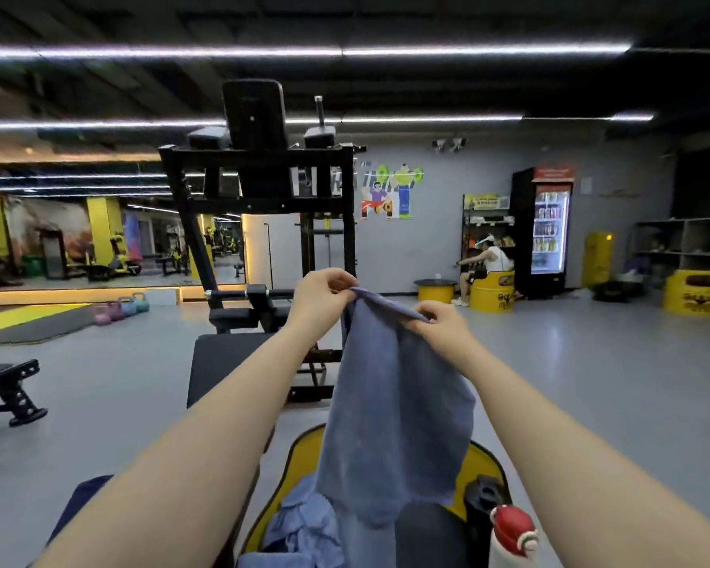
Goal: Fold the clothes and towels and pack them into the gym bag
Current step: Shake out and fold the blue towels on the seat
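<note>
Head view, gym floor. I hold a blue-grey terry towel (390,407) up in front of me by its top edge: my left hand (319,296) pinches one end of that edge between thumb and curled fingers, and my right hand (439,321) pinches the other end just beside it, so the two hands are close together and the edge between them is short and bunched. The towel hangs freely, its lower hem dangling over a yellow-and-black padded seat (300,457) directly below me. On that seat, towards its near edge, lies a crumpled heap of light blue cloth (300,526), not yet folded. At the seat's right edge stand a black shaker bottle (482,506) and a white bottle with a red cap (513,526), the two nearly touching. A dark navy fabric shape (81,510) shows under my left forearm; I cannot tell whether it is the gym bag. I judge this the start of a fold. Risks: with the grip points so close, the towel hangs as a narrow drape, not a flat sheet, so any fold made now would likely come out skewed; a light pinch could let one corner slip; and the swinging hem, lowered carelessly, could brush the bottles and tip them off the seat.
</note>
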